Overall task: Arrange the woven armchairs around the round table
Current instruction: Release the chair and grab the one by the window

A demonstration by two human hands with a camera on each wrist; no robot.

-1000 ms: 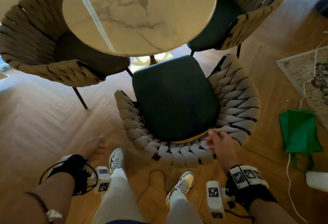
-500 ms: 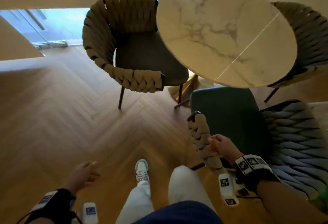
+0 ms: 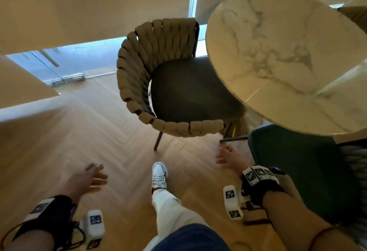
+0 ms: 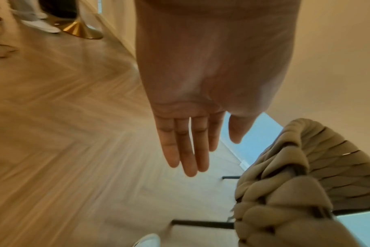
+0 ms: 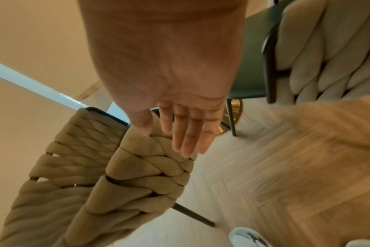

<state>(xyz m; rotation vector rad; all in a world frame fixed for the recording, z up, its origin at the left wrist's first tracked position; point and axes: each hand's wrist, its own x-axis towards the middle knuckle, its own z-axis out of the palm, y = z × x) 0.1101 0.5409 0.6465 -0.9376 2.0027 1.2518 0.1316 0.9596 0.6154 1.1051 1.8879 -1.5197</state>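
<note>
Left hand (image 3: pixel 87 179): fingers straight, empty, over herringbone wood floor (image 3: pixel 59 151). Tan woven armchair with dark seat (image 3: pixel 158 76): ahead of both hands, tucked against round marble desk (image 3: pixel 288 56). Right hand (image 3: pixel 230 157): fingers spread, empty, nearer armrest.

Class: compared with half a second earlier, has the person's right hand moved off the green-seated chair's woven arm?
Yes. The right hand has let go and now hangs open over the floor, left of the green-seated chair.

Left hand (image 3: pixel 87 179) reaches toward 1 o'clock, fingers (image 4: pixel 188 150) straight, empty. Right hand (image 3: pixel 231 158) points toward 11 o'clock, fingers (image 5: pixel 188 133) extended, holding nothing. Both wrists strapped.
</note>
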